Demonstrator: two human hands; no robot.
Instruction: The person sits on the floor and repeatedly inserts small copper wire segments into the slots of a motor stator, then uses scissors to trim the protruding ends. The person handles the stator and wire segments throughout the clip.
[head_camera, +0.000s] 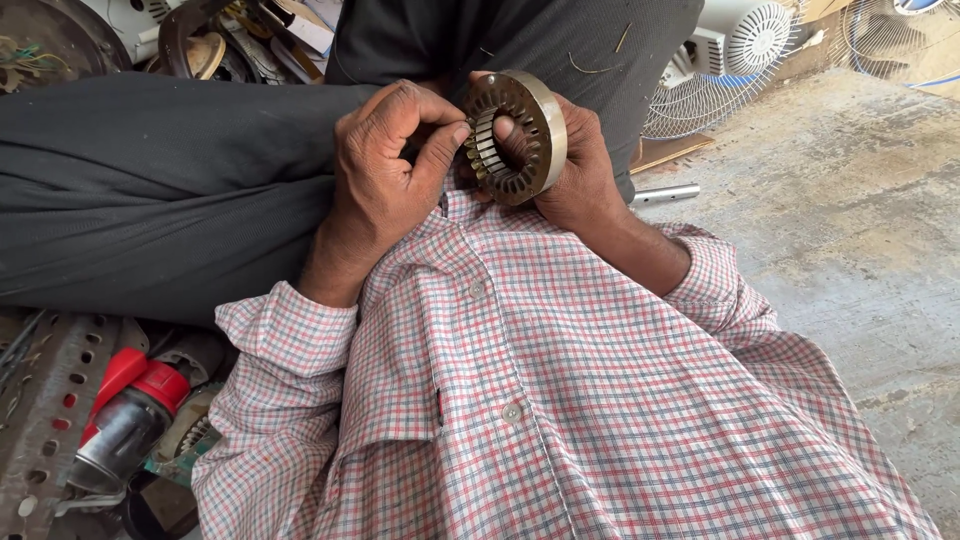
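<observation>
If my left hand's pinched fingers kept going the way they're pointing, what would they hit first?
Probably the slotted inner teeth of the stator ring. The left hand points its pinched fingertips right at that ring, which the right hand holds; they look almost touching already, though depth is unclear.

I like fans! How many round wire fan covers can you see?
2. One white fan grille sits upright at the top right, and a second wire grille lies flat just below it. More may be hidden beyond the picture's top edge.

right palm hidden behind stator ring (515, 135)
</observation>
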